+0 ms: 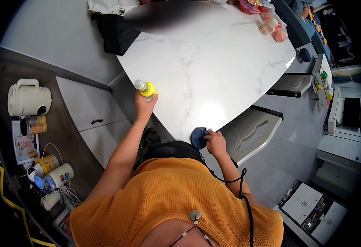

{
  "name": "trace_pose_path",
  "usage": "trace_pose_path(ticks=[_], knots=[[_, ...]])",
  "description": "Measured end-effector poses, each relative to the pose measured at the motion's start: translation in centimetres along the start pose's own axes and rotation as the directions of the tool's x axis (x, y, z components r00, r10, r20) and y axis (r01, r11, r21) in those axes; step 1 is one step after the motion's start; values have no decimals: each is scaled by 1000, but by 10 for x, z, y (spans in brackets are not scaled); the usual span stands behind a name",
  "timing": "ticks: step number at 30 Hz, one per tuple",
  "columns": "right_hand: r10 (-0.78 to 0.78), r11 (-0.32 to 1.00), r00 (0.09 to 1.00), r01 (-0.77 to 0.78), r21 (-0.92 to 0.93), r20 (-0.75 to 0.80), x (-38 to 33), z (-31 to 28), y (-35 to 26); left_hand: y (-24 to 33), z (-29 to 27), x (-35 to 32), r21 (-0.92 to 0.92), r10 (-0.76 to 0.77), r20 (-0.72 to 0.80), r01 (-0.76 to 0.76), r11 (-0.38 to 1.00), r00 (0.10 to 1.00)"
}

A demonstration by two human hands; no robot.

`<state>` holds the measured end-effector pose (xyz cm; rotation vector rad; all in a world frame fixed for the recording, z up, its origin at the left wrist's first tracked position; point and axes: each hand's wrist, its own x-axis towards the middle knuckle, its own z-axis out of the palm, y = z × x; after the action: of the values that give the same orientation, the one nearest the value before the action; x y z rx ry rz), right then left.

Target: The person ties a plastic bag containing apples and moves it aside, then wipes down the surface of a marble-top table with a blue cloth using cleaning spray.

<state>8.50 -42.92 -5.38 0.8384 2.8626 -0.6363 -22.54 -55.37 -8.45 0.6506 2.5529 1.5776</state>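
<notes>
My left hand [146,106] is closed around a yellow bottle [149,89] with a pale clear top, held by the left edge of the white marbled table [213,61]. At the table's near corner my right hand [216,144] grips a dark blue cloth [198,138] by its right side. The cloth looks bunched into a rounded shape and lies over the table edge close to my waist. Part of the bottle's lower body is hidden by my left fingers.
Two light chairs [254,131] stand along the table's right side. Red bags and packages [271,24] sit at its far right; a black garment [114,35] hangs far left. On the brown counter at left are a cream kettle [30,99], a jar [35,125] and cups [59,176].
</notes>
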Motion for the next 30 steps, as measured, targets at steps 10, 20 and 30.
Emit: trace_pose_path(ticks=[10,20,30], knots=[[474,880,834,-440,179,-283,79,-9,59,10,1,-4,37,-34,15,34,999,999],[266,918,945,-188,349,-191,54,22,-5,7,-3,39,34,7,109,-11,999,994],[693,585,697,-398,707,-181,63,49,-32,11,5,90,-64,152,339,-138,988,928]])
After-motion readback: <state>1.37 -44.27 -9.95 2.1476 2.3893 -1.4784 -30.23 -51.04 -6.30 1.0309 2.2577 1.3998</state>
